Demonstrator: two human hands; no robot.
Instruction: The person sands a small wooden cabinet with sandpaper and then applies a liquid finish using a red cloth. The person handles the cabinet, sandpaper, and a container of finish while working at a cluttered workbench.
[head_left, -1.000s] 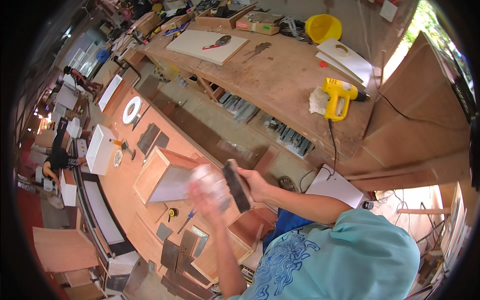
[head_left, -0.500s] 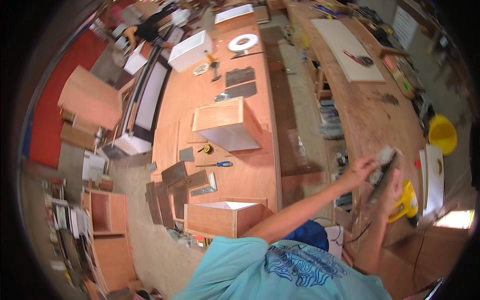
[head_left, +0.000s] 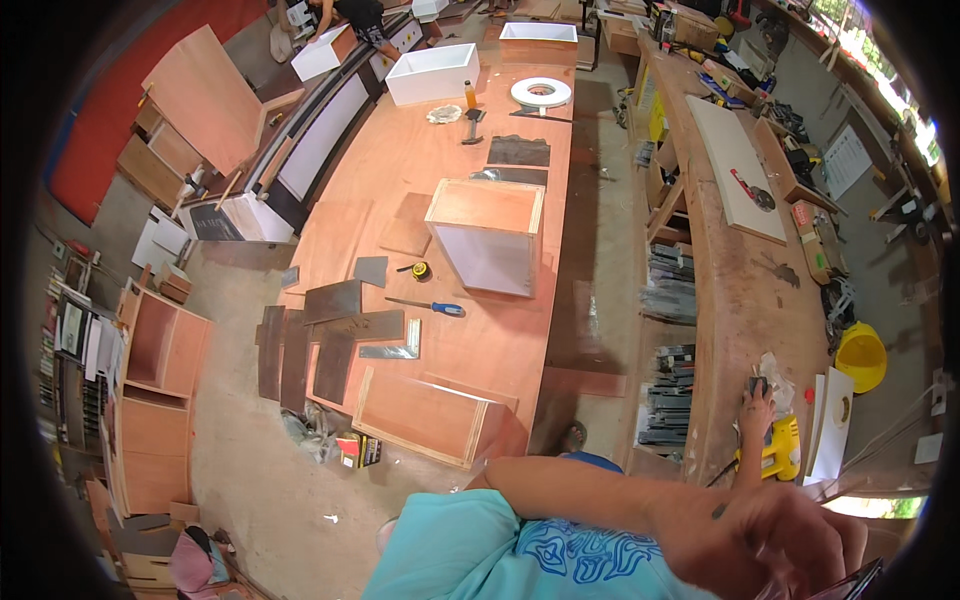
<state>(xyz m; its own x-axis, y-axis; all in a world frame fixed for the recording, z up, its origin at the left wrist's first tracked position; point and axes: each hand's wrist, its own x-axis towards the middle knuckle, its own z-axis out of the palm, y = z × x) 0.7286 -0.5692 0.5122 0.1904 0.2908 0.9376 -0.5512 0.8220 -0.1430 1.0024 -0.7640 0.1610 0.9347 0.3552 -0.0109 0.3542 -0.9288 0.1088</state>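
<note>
My right hand [head_left: 757, 412] is down on the right-hand workbench, its fingers closed round a small dark object [head_left: 759, 384] whose kind I cannot make out. Crumpled whitish sheeting [head_left: 776, 378] lies just beyond it. A yellow heat gun [head_left: 782, 450] rests right beside that hand and wrist. Bent across in front of me, my left arm brings my left hand [head_left: 790, 540] up close at the lower right. Its fingers are curled in, and the palm side is hidden.
The long plywood table [head_left: 480, 350] on my left bears box carcasses [head_left: 485, 235], a blue screwdriver [head_left: 440, 309], a tape measure [head_left: 420, 271], a metal square [head_left: 395, 345] and dark sheets [head_left: 335, 365]. A yellow helmet-like shell [head_left: 862, 357] sits at the bench's right. Another person [head_left: 360, 20] is far left.
My left hand has left the dark object and sheeting and come back close to me. My right hand has lowered to the bench top with the dark object. The view has shifted.
</note>
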